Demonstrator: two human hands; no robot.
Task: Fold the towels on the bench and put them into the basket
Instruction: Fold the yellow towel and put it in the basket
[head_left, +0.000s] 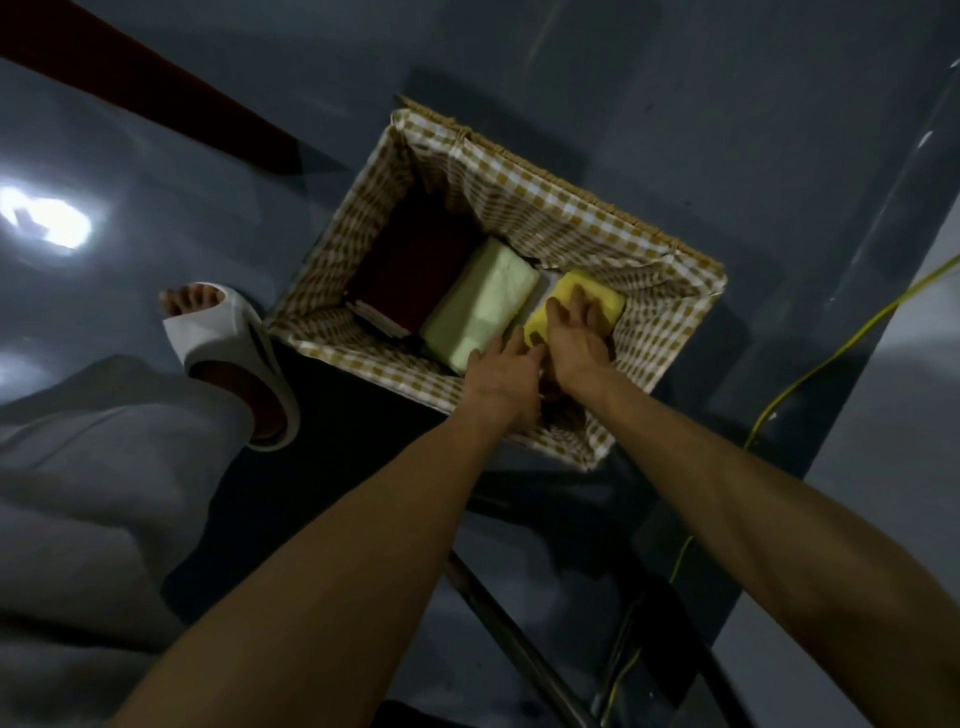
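A wicker basket (613, 234) with a brown-and-white checked lining stands on the dark floor. Inside lie a folded dark red towel (415, 260), a folded pale green towel (480, 306) beside it, and a folded yellow towel (597, 296) at the right end. My right hand (574, 340) lies flat on the yellow towel with straight fingers. My left hand (501, 376) touches the yellow towel's near left edge, between it and the green towel; its fingertips are hidden.
A foot in a white sandal (228, 358) and a grey trouser leg stand left of the basket. A yellow cable (810, 374) runs along the floor on the right. A dark metal bar (514, 634) crosses below my arms.
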